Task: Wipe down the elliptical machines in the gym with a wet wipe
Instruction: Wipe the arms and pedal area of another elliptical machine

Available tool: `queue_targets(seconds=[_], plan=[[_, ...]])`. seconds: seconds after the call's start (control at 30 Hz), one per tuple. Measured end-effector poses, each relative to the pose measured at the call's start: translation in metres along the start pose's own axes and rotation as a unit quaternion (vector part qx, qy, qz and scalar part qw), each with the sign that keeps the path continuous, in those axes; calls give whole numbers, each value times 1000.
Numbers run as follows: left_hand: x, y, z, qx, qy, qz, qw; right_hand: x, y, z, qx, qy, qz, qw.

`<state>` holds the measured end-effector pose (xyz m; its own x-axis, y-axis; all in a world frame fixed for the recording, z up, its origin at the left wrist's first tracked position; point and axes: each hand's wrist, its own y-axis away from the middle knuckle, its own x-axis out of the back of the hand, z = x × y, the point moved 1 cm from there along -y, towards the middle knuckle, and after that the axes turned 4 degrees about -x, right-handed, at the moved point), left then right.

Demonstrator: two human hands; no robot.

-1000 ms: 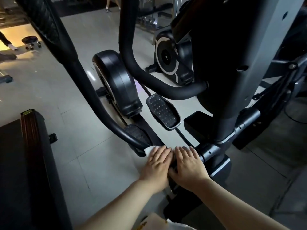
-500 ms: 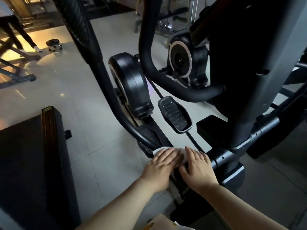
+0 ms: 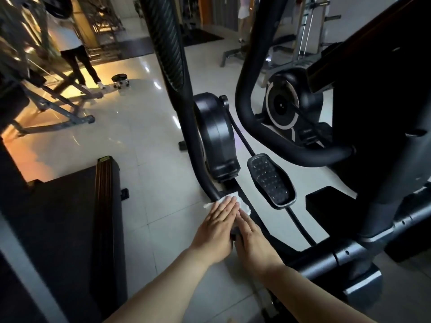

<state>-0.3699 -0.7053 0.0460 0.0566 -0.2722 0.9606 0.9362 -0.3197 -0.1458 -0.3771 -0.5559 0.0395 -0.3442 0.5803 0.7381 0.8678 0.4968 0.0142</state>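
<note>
The wet wipe [image 3: 235,198] is a small white sheet, crumpled and creased. It lies on the lower end of the elliptical machine's [image 3: 384,117] curved black tube [image 3: 186,117], low over the floor [image 3: 140,136], at the near middle of the scene. Most of it is hidden under fingers. A bunched fold shows past the fingertips on the far side, a thin ragged corner sticks out to the left, and another edge shows to the right.

The left grip [image 3: 217,227], a bare hand, lies palm down on the wipe with its fingers straight and close together, pressing flat rather than clasping it. The right grip [image 3: 253,238] lies just beside it, touching it along the inner edge. It is also flat, with straight fingers stretched along the black frame and their tips at the wipe's right edge.

Just beyond the wipe stands the rounded black flywheel housing [image 3: 217,141]. To its right is a studded oval pedal [image 3: 270,180], tilted, with a raised rim. A thick looped handlebar [image 3: 254,127] curves above the pedal.

Farther right is a second flywheel [image 3: 282,106] with a silver ring. A dark treadmill deck [image 3: 70,217] fills the near left. At the far left a person [image 3: 74,54] in a white top and dark trousers stands near a small wheeled stool [image 3: 120,80].
</note>
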Motion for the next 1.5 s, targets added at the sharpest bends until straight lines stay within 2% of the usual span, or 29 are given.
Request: queue_targets(seconds=[0.07, 0.23, 0.33, 0.4, 0.43, 0.5, 0.6, 0.7, 0.77, 0.93, 1.03, 1.13, 1.2, 1.37, 1.43, 1.5], plan=[[5, 1, -2, 11, 43, 31, 999, -9, -9, -9, -27, -32, 10, 999], [30, 15, -14, 30, 23, 100, 994, -36, -25, -18, -69, 66, 101, 990], [53, 14, -17, 83, 41, 170, 981, -41, -40, -35, -63, 68, 90, 992], [69, 8, -15, 145, 80, 206, 964, -38, -50, -51, -25, 48, 26, 998], [77, 5, -14, 173, 104, 218, 955, -33, -55, -59, 6, 27, 23, 999], [90, -3, -14, 193, 124, 260, 938, -26, -62, -68, 49, -18, 56, 997], [105, -10, -16, 179, 136, 318, 921, -22, -59, -65, 31, -89, 73, 993], [117, -16, -20, 194, 164, 327, 910, -16, -63, -62, -7, -114, 91, 989], [125, -21, -20, 198, 171, 326, 908, -4, -73, -76, -25, -169, 108, 979], [146, -33, -18, 194, 181, 354, 897, 44, -88, -129, 19, -291, 201, 935], [158, -38, -16, 185, 190, 367, 892, 55, -89, -134, 41, -309, 200, 929], [166, -42, -15, 181, 216, 376, 883, 45, -91, -123, 11, -280, 151, 948], [171, -45, -13, 181, 228, 384, 876, 48, -92, -123, 16, -256, 147, 955], [187, -49, -11, 155, 265, 417, 855, 84, -97, -164, 103, -290, 225, 924], [192, -51, -8, 145, 298, 422, 844, 87, -100, -172, 115, -316, 249, 908], [194, -52, -5, 139, 313, 427, 837, 80, -102, -167, 102, -317, 239, 912]])
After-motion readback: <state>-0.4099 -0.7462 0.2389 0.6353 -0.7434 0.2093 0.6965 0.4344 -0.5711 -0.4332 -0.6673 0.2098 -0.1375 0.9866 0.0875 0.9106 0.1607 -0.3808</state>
